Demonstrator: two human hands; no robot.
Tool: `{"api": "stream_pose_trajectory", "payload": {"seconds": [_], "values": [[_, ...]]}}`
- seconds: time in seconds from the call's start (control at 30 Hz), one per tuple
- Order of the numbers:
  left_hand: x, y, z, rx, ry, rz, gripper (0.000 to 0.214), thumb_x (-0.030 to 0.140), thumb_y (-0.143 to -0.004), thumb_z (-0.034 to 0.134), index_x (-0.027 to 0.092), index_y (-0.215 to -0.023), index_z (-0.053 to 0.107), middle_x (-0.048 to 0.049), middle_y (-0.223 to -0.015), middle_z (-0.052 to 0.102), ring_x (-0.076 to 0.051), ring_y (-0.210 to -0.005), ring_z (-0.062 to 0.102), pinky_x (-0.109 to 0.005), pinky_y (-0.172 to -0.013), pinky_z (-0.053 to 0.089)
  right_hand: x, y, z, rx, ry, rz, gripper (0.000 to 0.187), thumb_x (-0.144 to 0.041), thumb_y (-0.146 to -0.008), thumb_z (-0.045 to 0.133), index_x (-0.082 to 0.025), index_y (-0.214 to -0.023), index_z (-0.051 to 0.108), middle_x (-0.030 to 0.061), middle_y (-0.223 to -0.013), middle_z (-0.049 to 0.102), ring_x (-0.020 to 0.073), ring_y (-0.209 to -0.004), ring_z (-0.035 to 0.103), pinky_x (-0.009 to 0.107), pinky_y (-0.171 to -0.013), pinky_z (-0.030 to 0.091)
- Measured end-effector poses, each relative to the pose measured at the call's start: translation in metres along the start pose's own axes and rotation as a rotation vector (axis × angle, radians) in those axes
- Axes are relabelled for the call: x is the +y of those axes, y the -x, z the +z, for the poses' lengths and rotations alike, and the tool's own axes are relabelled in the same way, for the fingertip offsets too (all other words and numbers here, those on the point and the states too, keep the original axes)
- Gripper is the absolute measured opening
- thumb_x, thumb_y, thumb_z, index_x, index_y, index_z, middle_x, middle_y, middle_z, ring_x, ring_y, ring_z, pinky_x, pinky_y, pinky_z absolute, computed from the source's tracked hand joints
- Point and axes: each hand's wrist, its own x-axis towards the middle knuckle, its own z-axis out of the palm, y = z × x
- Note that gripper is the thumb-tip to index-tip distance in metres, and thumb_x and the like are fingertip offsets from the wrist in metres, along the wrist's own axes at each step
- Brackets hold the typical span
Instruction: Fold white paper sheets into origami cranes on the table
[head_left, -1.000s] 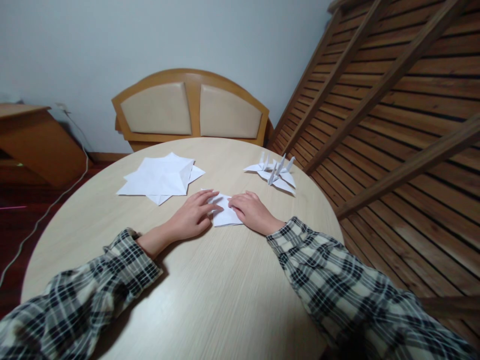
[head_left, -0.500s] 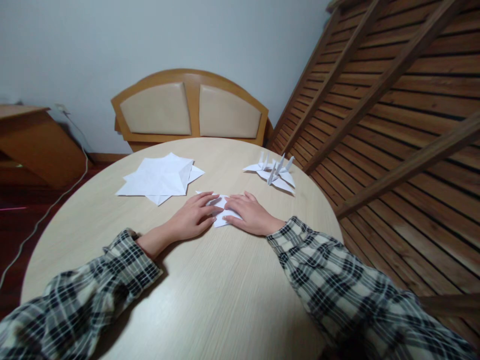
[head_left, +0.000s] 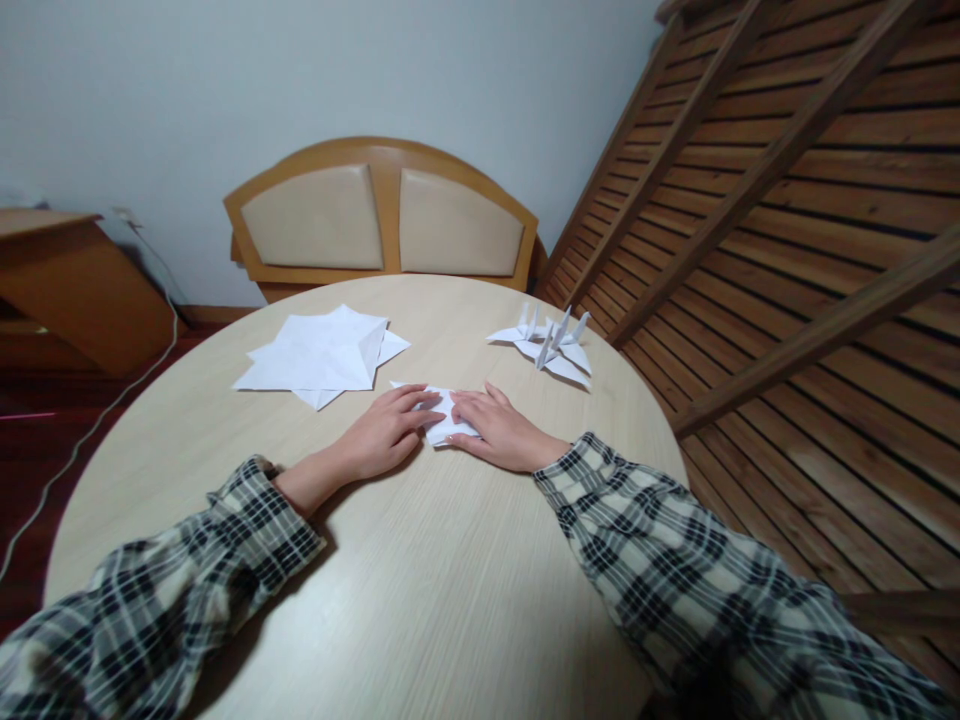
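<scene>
1. The paper point(head_left: 439, 432) lies on the table point(head_left: 450, 580).
2. The left hand point(head_left: 386, 430), fingers loosely spread, touches its left part.
3. The right hand point(head_left: 508, 432) covers its right part, fingers bent; I cannot tell if they pinch.

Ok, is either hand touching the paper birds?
No, the left hand and right hand are both at the folded paper, with bare tabletop between them and the paper birds.

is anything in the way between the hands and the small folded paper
Nothing visible: the left hand and right hand both touch the folded paper. The white sheets and paper cranes are apart from it, farther back on the table.
</scene>
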Motion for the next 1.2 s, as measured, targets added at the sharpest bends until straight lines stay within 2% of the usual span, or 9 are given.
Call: {"api": "stream_pose_trajectory", "payload": {"seconds": [0.23,0.4,0.57,0.77,0.97,1.2], "values": [[0.0031,-0.0023,-0.0026,0.028,0.015,-0.005,0.032,0.009,-0.08,0.05,0.017,-0.107,0.065,-0.0115,-0.131,0.06,-0.028,-0.128,0.047,-0.05,-0.108,0.039,0.0006,-0.0003,0.0009,-0.02,0.025,0.011,0.029,-0.042,-0.099,0.043,-0.018,-0.107,0.058,0.0137,-0.138,0.055,0.0242,-0.136,0.042,0.057,-0.116,0.019],[0.0067,-0.0036,-0.006,0.034,0.046,0.002,0.02,0.014,-0.081,0.054,0.017,-0.098,0.062,-0.0119,-0.125,0.062,-0.028,-0.122,0.051,-0.048,-0.106,0.041,0.0015,-0.0015,0.0018,-0.03,0.049,0.006,0.027,-0.034,-0.101,0.039,-0.019,-0.107,0.06,0.012,-0.137,0.057,0.0228,-0.136,0.043,0.057,-0.115,0.02],[0.0059,-0.0037,-0.0054,0.037,0.034,-0.014,0.012,0.022,-0.087,0.054,0.017,-0.096,0.06,-0.0127,-0.123,0.063,-0.028,-0.12,0.052,-0.048,-0.105,0.042,0.004,-0.0011,0.0042,-0.036,0.061,0.018,0.029,-0.028,-0.101,0.037,-0.018,-0.115,0.06,0.0117,-0.139,0.055,0.0223,-0.136,0.042,0.057,-0.116,0.019],[0.0031,-0.0047,-0.0019,0.072,0.027,-0.045,0.014,0.029,-0.094,0.05,0.018,-0.093,0.059,-0.0118,-0.118,0.065,-0.027,-0.116,0.054,-0.049,-0.102,0.044,0.0043,-0.0005,0.0044,-0.034,0.027,0.024,0.034,-0.028,-0.102,0.034,-0.021,-0.125,0.058,0.0097,-0.141,0.054,0.0204,-0.136,0.043,0.055,-0.117,0.018],[0.0017,-0.0051,-0.0014,0.08,0.026,-0.077,0.016,0.028,-0.095,0.049,0.018,-0.09,0.06,-0.0121,-0.114,0.065,-0.026,-0.112,0.056,-0.048,-0.098,0.046,0.0014,-0.0019,0.0007,-0.03,-0.01,0.014,0.034,-0.034,-0.102,0.035,-0.019,-0.118,0.061,0.0116,-0.138,0.056,0.022,-0.134,0.045,0.056,-0.115,0.021],[0.0014,-0.0049,-0.0015,0.089,0.044,-0.093,0.015,0.028,-0.093,0.05,0.019,-0.086,0.058,-0.0112,-0.114,0.065,-0.026,-0.111,0.056,-0.048,-0.097,0.046,0.0021,-0.0022,0.004,0.006,0.01,0.027,0.026,-0.021,-0.099,0.038,-0.019,-0.117,0.057,0.0108,-0.133,0.059,0.0208,-0.131,0.047,0.053,-0.116,0.022]]}}
